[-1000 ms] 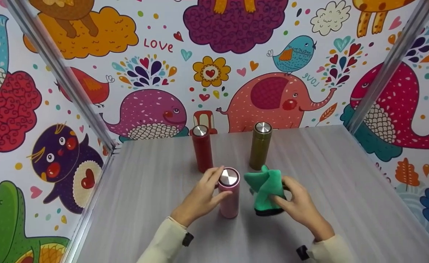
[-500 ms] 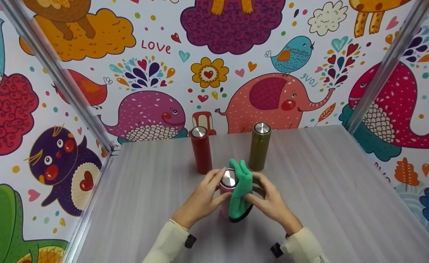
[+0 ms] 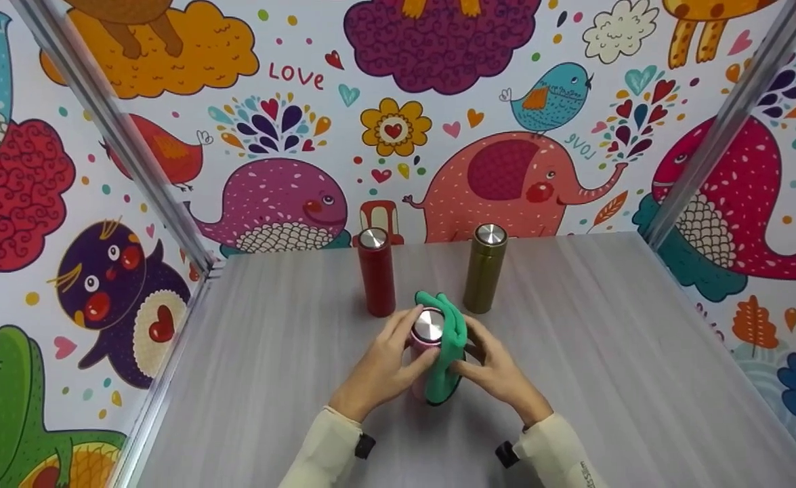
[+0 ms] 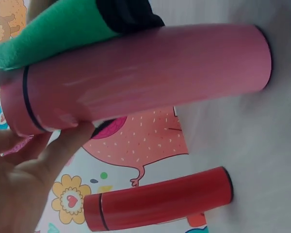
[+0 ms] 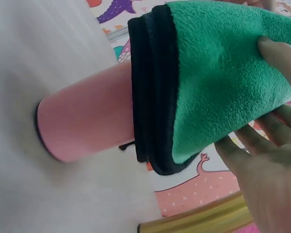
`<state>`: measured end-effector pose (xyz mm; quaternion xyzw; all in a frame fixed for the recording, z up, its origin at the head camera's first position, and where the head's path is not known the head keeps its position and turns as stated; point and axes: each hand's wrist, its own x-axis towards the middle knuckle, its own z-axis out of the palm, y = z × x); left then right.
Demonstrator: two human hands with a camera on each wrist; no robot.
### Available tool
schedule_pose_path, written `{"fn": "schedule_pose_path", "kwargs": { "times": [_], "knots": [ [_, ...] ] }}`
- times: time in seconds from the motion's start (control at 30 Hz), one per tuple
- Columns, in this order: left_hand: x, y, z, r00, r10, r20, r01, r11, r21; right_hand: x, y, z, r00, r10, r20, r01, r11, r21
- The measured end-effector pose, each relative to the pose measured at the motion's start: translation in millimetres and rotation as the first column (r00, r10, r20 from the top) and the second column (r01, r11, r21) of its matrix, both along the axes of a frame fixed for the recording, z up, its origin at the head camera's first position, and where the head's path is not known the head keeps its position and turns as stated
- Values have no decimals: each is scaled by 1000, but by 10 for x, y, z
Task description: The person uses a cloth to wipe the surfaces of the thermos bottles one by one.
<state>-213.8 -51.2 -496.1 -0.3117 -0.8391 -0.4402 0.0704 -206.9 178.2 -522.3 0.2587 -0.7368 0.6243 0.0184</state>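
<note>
A pink thermos [image 4: 150, 73] with a shiny steel lid top [image 3: 429, 325] stands upright near the middle of the table. My left hand [image 3: 379, 371] grips its upper part, thumb in front and fingers round the far side. With my right hand [image 3: 503, 381] I hold a folded green cloth [image 3: 446, 362] with black edging flat along the thermos's right side. In the right wrist view the thumb presses the cloth's face and the fingers lie beneath it. The cloth covers the upper body of the thermos there; its lower part and base show.
Behind the pink thermos stand a red thermos [image 3: 377, 274] on the left and an olive-green thermos [image 3: 484, 271] on the right, both upright. The grey table [image 3: 594, 325] meets walls printed with cartoon animals, with metal posts [image 3: 120, 135] at the corners.
My right hand has carried the green cloth left, from beside the pink thermos to against its right side. My left hand keeps its grip on the thermos.
</note>
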Motion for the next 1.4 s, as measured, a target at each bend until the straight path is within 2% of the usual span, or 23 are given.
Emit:
{"fn": "schedule_pose_path", "kwargs": {
  "times": [0.1,0.17,0.3,0.47,0.6,0.7,0.83,0.97,1.1,1.17,1.3,1.4],
  "knots": [
    [31,40,-21,999,49,9,-48,999,-20,-46,58,-252,999,18,40,-19,999,26],
    [50,53,-34,998,69,-2,-69,997,-23,-33,72,-343,996,40,75,-43,998,45],
    [53,70,-64,996,86,-26,-86,996,-3,-21,85,-541,987,60,150,-71,995,67],
    [36,65,-113,996,88,0,-88,995,46,5,83,-758,971,35,237,-57,994,89],
    [11,30,-129,996,80,38,-84,991,107,-5,48,-849,974,8,224,-28,996,85],
    [-17,24,-126,997,62,56,-69,987,144,0,37,-851,982,-52,181,37,996,81],
    [-66,18,-125,997,41,72,-53,982,181,-1,24,-761,980,-109,165,102,994,47],
    [-117,-26,-136,998,26,52,-36,978,206,-30,0,-559,980,-132,150,134,991,1],
    [-112,-86,-158,999,20,42,-28,978,204,-64,-27,-300,988,-127,86,130,991,-22],
    [-90,-98,-171,998,6,62,-18,979,204,-59,-43,-156,990,-132,55,132,991,-9],
    [-50,-82,-225,994,-42,104,20,978,208,33,-87,192,990,-138,0,138,990,-7],
    [-38,-53,-276,994,-52,96,30,975,218,105,-126,378,989,-144,-42,143,989,-20]
  ]
}}
